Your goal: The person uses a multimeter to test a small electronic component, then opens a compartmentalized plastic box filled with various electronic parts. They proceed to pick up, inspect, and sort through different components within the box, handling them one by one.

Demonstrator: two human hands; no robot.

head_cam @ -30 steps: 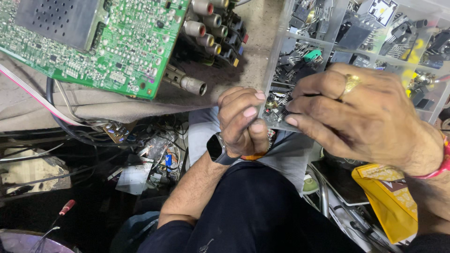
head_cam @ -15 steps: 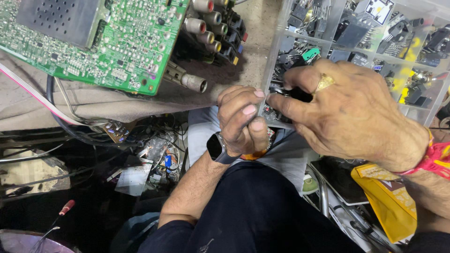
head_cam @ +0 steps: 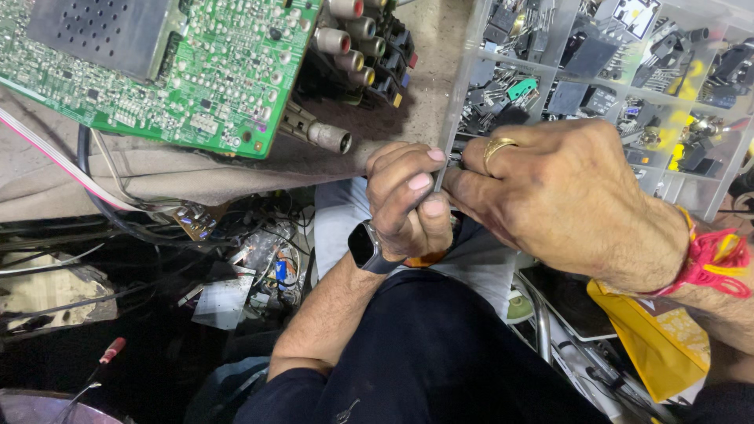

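My left hand (head_cam: 408, 204), with a black smartwatch (head_cam: 367, 248) on its wrist, is curled shut around a small thin grey electronic part (head_cam: 440, 176), seen edge-on. My right hand (head_cam: 558, 196), wearing a gold ring (head_cam: 496, 148) and a red thread band (head_cam: 711, 259), meets it from the right and pinches the same part with thumb and forefinger. Most of the part is hidden by the fingers. Both hands hover over my lap, just in front of the bench edge.
A large green circuit board (head_cam: 157, 71) with round jacks (head_cam: 349, 35) lies on the cloth-covered bench at upper left. A clear compartment box (head_cam: 628, 63) of small components stands at upper right. Wires and scrap boards (head_cam: 236, 267), a red-handled tool (head_cam: 110, 349) and a yellow packet (head_cam: 652, 338) lie below.
My right hand has shifted left and closed in over the part, hiding more of it. The part now shows only its thin edge. My left hand has stayed put.
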